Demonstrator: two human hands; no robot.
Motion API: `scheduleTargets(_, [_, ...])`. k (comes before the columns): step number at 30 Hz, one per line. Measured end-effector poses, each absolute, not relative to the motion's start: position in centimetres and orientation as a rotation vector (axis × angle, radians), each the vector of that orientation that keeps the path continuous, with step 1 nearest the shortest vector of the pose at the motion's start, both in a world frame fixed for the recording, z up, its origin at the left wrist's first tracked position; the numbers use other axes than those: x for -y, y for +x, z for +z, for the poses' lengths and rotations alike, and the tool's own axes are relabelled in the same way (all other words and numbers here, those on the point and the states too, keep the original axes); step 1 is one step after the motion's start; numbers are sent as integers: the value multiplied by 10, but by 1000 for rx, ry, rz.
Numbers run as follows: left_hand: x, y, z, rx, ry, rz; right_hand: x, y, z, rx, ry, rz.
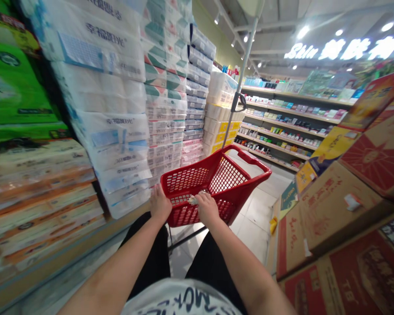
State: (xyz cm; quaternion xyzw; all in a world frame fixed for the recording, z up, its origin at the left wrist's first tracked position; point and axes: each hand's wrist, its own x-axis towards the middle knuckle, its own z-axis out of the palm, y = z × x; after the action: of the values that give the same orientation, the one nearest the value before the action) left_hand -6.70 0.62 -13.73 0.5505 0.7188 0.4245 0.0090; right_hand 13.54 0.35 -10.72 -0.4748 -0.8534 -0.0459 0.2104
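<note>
A red plastic shopping basket (230,175) with lattice sides sits right in front of me, on a frame with dark bars under it. My left hand (160,204) is closed over the basket's near left corner, its fingers around the rim. At the middle of the near rim, my right hand (207,208) is closed in a pinch. A small pale, crumpled thing (193,200) shows at those fingertips; its kind is too small to tell. Whether the right palm also rests on the rim is hidden.
Tall stacks of white wrapped tissue rolls (118,118) and green packs (16,83) line the left. Red and brown cartons (328,210) crowd the right. A metal pole (241,78) rises behind the basket. Stocked shelves (289,118) stand beyond the tiled aisle (258,205).
</note>
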Motion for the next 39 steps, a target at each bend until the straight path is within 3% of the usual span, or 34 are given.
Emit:
scheduleTargets(3, [3, -48, -130, -2310, 1995, 1237, -7, 142, -102, 2433, -1311, -129])
scheduleTargets(6, [11, -26, -127, -2165, 2223, 856, -9, 145, -101, 2429, -1332, -151])
scheduleTargets(9, [14, -18, -128, -2109, 2308, 703, -12, 151, -101, 2459, -1332, -170])
scheduleTargets(22, [3, -16, -132, -2160, 2199, 795, -34, 189, -92, 2225, -1583, -162])
scheduleTargets(30, [5, -5, -130, -2103, 2174, 827, -14, 145, -105, 2410, -1304, -127])
scheduleTargets(39, [-10, -37, -146, -2082, 2290, 794, -45, 238, -78, 2228, -1585, -384])
